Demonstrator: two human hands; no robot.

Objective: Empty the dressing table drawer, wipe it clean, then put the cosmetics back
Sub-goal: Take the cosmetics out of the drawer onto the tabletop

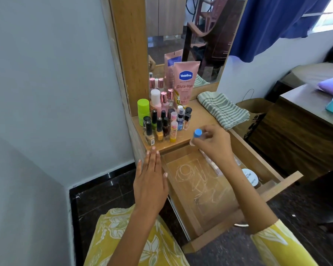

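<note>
Person in a yellow floral-print garment, both hands bare.

The yellow fabric garment [142,244] carries a white and pale green leaf-and-flower print; a matching sleeve [277,244] ends with a cuff on the right forearm. The left hand [150,181] and right hand [213,143] wear no rings or bracelets; fingernails look pale and short.

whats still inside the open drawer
A white-lidded jar sits at the right side of the drawer, whose bare floor shows pale marks. The right hand, holding a blue-capped bottle, and its forearm cover part of the right side.
</note>
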